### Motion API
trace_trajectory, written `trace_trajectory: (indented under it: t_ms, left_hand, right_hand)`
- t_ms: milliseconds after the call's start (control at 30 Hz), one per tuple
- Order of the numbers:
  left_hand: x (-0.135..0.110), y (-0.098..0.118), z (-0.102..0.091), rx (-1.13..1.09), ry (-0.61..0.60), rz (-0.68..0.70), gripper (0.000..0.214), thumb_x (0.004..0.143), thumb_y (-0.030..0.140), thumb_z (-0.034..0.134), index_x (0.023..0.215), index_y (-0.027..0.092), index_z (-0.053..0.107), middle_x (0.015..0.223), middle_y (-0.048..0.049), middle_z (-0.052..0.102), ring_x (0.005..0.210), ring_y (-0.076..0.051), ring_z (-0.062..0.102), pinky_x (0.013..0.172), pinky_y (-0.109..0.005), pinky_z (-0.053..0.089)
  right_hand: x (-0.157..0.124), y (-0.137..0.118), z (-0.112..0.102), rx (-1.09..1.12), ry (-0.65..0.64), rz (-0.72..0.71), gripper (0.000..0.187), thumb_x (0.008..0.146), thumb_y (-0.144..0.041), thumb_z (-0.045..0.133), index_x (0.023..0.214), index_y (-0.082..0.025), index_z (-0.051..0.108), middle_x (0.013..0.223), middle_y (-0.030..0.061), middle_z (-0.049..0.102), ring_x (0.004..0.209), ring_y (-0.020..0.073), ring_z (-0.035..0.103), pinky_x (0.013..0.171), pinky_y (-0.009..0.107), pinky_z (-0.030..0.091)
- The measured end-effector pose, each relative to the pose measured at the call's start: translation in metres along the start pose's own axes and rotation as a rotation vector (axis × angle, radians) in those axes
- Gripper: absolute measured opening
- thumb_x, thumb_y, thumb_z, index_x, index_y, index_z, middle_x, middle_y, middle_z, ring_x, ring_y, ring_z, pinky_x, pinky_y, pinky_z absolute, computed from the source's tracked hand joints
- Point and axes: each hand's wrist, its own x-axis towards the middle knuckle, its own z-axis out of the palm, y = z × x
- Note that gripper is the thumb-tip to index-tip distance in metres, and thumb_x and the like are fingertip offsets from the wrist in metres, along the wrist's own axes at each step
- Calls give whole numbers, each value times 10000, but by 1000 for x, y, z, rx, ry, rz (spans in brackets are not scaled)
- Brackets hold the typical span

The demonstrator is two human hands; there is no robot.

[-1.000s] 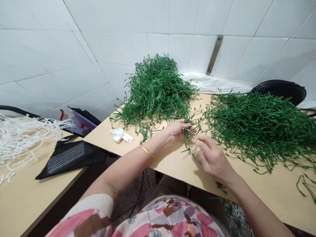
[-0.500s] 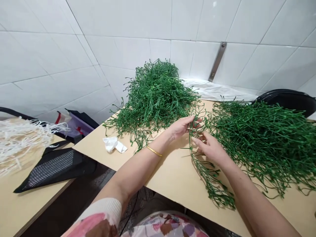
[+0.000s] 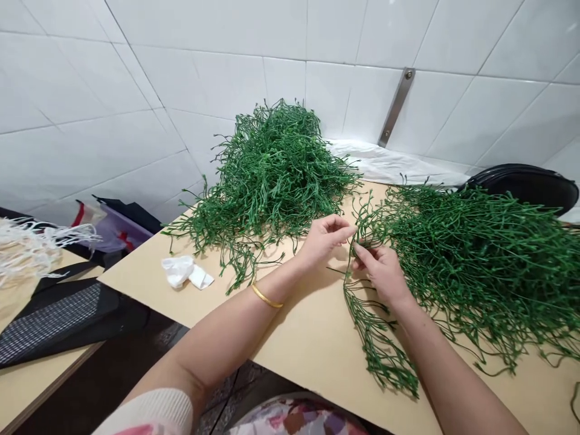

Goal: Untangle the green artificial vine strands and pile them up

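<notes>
Apparently the right hand [image 3: 383, 275] pinches the sprig [image 3: 377, 355]; the left hand [image 3: 322, 243], just above-left, has fingertips drawn together, hold unclear. Probably light, springy: best taken mid-stem.

No text, label, brand or number can be read anywhere in the frame. No sign is legible either.

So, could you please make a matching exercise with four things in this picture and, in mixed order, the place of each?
1. Gold-coloured bangle
2. Metal bracket
3. Small green bunch
4. Crumpled white item

A. Held in the right hand
B. Lying on the table, untouched
C. Around the left forearm
D. On the tiled wall

Pairs: 1-C; 2-D; 3-A; 4-B
</notes>
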Motion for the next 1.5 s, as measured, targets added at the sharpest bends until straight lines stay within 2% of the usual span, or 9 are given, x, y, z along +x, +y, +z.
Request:
trace_trajectory:
  t_ms: [300,500,633,767,867,1000,1167,1333,1500]
  left_hand:
    - [-1,-17,2,-88,-7,-66,303,608,216,675,862,163,520,700,38,511,564,-57,451,545,-210,370]
    - [-4,-8,4,173,13,54,90,640,171,615,653,128,537,670,14,501,639,-77,455,607,-216,356]
    - [-5,-11,4,57,-129,-119,192,704,293,578,622,129,522,565,31,454,515,-61,380,518,-221,295]
    - [-4,-12,2,-69,-65,-119,254,660,332,641,576,125,521,533,39,441,518,-56,379,523,-215,290]
    - [-2,-9,0,-151,21,-140,230,626,319,682,610,126,557,574,34,486,546,-55,415,541,-208,312]
    - [1,-10,-3,-287,35,-241,223,593,304,714,673,141,584,640,24,545,546,-57,461,524,-204,326]
    - [0,-10,0,-361,31,-294,226,555,239,745,656,131,574,612,32,531,516,-45,455,478,-191,308]
    - [0,-10,0,-447,41,-306,220,585,207,727,644,130,529,570,43,501,480,-39,441,437,-174,304]
    - [-1,-14,0,-520,15,-274,223,610,208,717,676,137,516,579,46,519,495,-43,478,473,-174,379]
  right_hand:
    - [2,10,4,-63,-87,-2,279,740,-424,546,727,-151,603,656,14,606,561,127,520,544,254,438]
    - [4,13,0,-179,-122,-107,278,775,-383,509,767,-137,638,752,35,638,720,160,548,704,289,436]
    - [5,11,-2,-278,-111,-118,327,786,-408,486,797,-133,662,728,44,649,681,163,550,662,287,430]
    - [9,12,-11,-342,-114,-170,328,770,-428,528,915,-155,636,807,55,654,730,168,570,688,295,444]
    - [16,15,-22,-232,-22,-141,396,753,-455,555,1021,-164,557,840,56,636,755,162,581,702,300,455]
    - [21,18,-31,-20,223,-61,357,766,-469,526,957,-168,541,745,21,595,646,129,570,612,278,461]
    - [8,3,-25,-191,384,-291,226,811,-376,484,811,-171,580,742,26,578,652,129,546,637,285,455]
    - [-7,-9,-10,-540,133,-601,148,798,-269,509,865,-160,584,837,66,569,804,175,528,741,315,441]
    - [-5,3,0,-597,63,-560,258,800,-227,478,1040,-154,536,899,81,581,820,181,536,739,320,449]
